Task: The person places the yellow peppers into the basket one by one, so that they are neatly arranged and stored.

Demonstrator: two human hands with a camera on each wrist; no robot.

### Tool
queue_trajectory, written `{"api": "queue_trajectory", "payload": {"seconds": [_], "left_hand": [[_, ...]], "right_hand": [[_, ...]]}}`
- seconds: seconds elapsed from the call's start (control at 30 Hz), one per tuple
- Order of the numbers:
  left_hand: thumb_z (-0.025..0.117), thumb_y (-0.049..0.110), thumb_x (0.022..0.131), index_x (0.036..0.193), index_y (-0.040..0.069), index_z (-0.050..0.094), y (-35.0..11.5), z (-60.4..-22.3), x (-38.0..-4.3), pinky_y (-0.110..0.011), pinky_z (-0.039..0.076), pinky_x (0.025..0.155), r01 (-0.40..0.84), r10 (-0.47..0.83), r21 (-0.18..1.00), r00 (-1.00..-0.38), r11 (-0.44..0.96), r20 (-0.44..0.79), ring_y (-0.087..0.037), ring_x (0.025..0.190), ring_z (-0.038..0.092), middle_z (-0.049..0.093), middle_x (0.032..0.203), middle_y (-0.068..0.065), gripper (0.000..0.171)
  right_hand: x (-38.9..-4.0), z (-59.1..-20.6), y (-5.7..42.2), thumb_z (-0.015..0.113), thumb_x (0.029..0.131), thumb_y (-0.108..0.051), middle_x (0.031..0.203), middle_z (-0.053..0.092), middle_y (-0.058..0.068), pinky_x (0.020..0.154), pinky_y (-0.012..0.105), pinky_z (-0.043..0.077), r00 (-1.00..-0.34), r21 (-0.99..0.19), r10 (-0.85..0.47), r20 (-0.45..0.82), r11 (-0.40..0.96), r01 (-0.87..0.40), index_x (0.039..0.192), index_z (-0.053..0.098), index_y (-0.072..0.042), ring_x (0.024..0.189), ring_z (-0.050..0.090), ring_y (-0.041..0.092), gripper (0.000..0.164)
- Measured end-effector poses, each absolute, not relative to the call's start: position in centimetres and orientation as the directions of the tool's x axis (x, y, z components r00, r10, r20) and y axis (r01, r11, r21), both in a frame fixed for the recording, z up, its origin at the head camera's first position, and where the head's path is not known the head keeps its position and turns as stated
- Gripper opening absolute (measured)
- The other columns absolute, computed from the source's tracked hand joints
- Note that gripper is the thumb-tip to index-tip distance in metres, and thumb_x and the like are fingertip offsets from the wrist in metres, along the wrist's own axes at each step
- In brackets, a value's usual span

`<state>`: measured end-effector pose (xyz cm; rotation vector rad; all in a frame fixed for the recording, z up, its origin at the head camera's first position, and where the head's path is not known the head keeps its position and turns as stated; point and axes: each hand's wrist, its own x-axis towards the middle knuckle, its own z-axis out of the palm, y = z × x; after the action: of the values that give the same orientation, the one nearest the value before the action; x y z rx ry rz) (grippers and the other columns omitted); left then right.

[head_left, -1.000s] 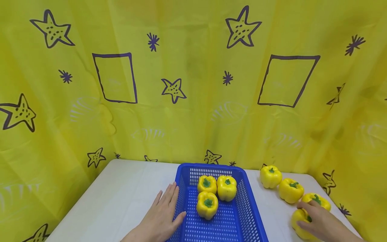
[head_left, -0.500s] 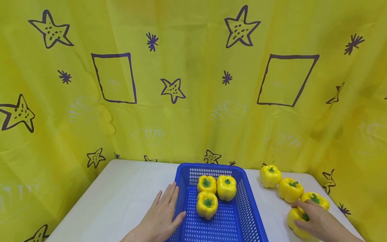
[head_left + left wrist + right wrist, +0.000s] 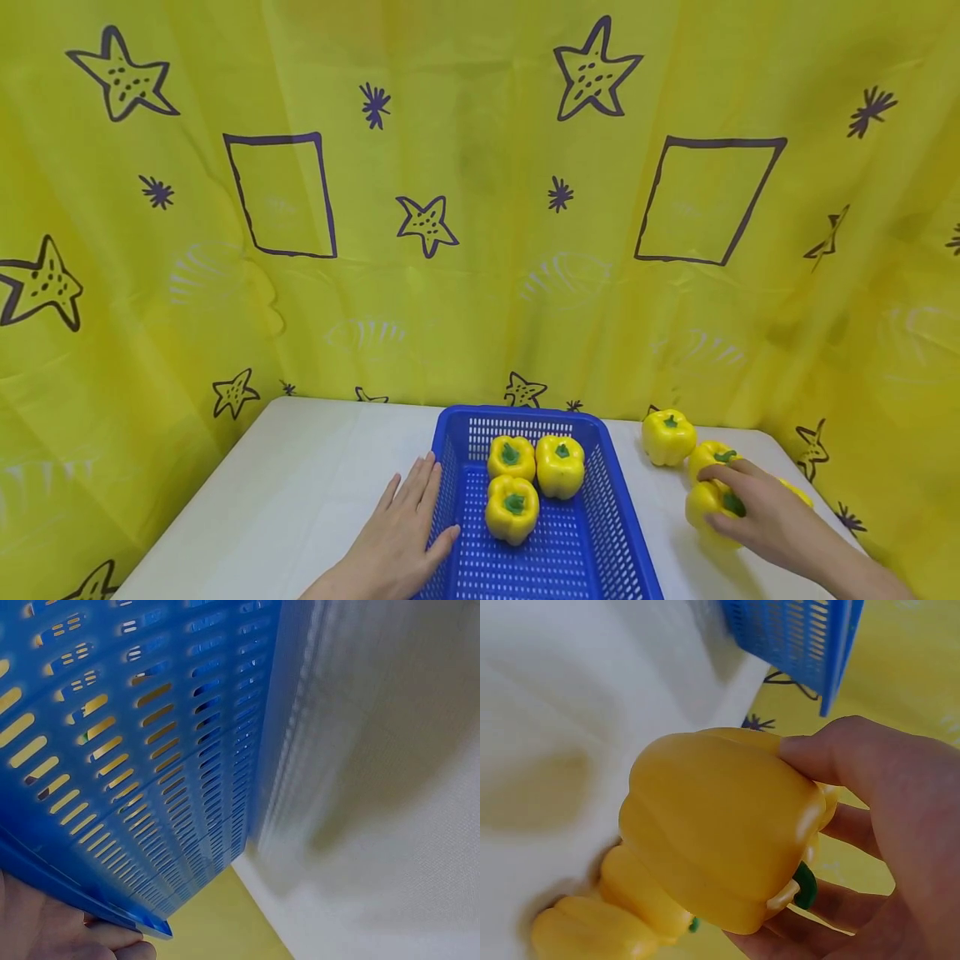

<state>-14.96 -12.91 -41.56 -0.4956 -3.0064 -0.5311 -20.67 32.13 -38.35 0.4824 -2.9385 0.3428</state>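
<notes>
My right hand (image 3: 772,518) grips a yellow bell pepper (image 3: 703,510) with a green stem, thumb on one side and fingers on the other. In the right wrist view this bell pepper (image 3: 712,825) is lifted above the white tabletop. My left hand (image 3: 401,533) rests with straight fingers against the left rim of a blue plastic basket (image 3: 618,492). Its thumb reaches over the rim, and in the left wrist view the fingers (image 3: 52,930) touch the rim. Three yellow bell peppers, one of them a front pepper (image 3: 512,510), stand stem-up in the basket.
Right of the basket on the white table (image 3: 300,483) stand more yellow bell peppers: a far one (image 3: 668,438), a second (image 3: 708,457) partly behind my right hand, and another (image 3: 798,492) mostly hidden by it. A yellow patterned curtain (image 3: 480,325) surrounds the table.
My right hand has moved left and up in the head view with the bell pepper, which has left its spot at the near right. My left hand has stayed at the basket.
</notes>
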Motion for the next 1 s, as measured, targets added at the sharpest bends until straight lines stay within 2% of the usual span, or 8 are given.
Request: {"api": "queue_trajectory", "payload": {"seconds": [0.13,0.3,0.5,0.67,0.87,1.0], "left_hand": [[0.045,0.051,0.099,0.154,-0.002,0.026,-12.9,-41.5,-15.0,-0.061,0.017,0.121,0.317,0.302,0.328,-0.948,0.890,0.099,-0.036,0.153,0.019,0.021,0.164,-0.018,0.080],[0.045,0.052,0.099,0.155,-0.003,0.025,-13.0,-41.5,-15.0,-0.061,0.017,0.121,0.319,0.304,0.333,-0.948,0.887,0.098,-0.036,0.153,0.019,0.020,0.164,-0.018,0.080],[0.044,0.054,0.099,0.155,-0.002,0.025,-13.0,-41.6,-15.0,-0.061,0.017,0.121,0.312,0.303,0.340,-0.949,0.887,0.081,-0.036,0.153,0.019,0.020,0.165,-0.018,0.081],[0.043,0.055,0.099,0.155,-0.001,0.024,-12.8,-41.6,-15.0,-0.061,0.016,0.121,0.308,0.302,0.337,-0.951,0.890,0.072,-0.036,0.153,0.019,0.019,0.165,-0.017,0.082],[0.042,0.054,0.099,0.155,-0.002,0.025,-12.8,-41.5,-15.0,-0.060,0.017,0.121,0.318,0.305,0.331,-0.948,0.889,0.092,-0.036,0.153,0.019,0.020,0.165,-0.018,0.081],[0.044,0.053,0.099,0.155,-0.002,0.025,-12.8,-41.5,-15.0,-0.060,0.017,0.121,0.314,0.302,0.327,-0.949,0.891,0.087,-0.036,0.153,0.019,0.020,0.165,-0.018,0.081]], "right_hand": [[-20.6,-37.5,31.0,0.084,0.072,-0.023,0.109,0.066,0.014,0.076,0.044,0.055,-0.903,-0.188,-0.334,0.269,0.902,-0.389,0.107,0.070,-0.014,0.092,0.064,0.024,0.039],[-20.5,-36.4,29.7,0.084,0.072,-0.022,0.107,0.066,0.009,0.072,0.033,0.055,-0.872,-0.177,-0.372,0.319,0.880,-0.440,0.106,0.070,-0.015,0.089,0.062,0.018,0.038],[-20.8,-35.2,28.6,0.085,0.072,-0.022,0.109,0.065,0.010,0.070,0.032,0.054,-0.860,-0.165,-0.400,0.315,0.870,-0.465,0.108,0.069,-0.013,0.089,0.062,0.018,0.040],[-21.1,-34.4,27.6,0.084,0.072,-0.023,0.102,0.063,0.005,0.064,0.028,0.050,-0.847,-0.138,-0.433,0.307,0.861,-0.490,0.108,0.069,-0.015,0.079,0.055,0.011,0.039],[-21.3,-33.1,26.2,0.082,0.076,-0.024,0.105,0.063,0.006,0.064,0.025,0.049,-0.876,-0.190,-0.419,0.239,0.865,-0.465,0.111,0.069,-0.017,0.078,0.053,0.012,0.038],[-21.1,-32.5,25.4,0.081,0.078,-0.026,0.104,0.062,0.002,0.066,0.024,0.050,-0.878,-0.217,-0.425,0.220,0.856,-0.469,0.111,0.069,-0.020,0.080,0.054,0.012,0.036]]}}
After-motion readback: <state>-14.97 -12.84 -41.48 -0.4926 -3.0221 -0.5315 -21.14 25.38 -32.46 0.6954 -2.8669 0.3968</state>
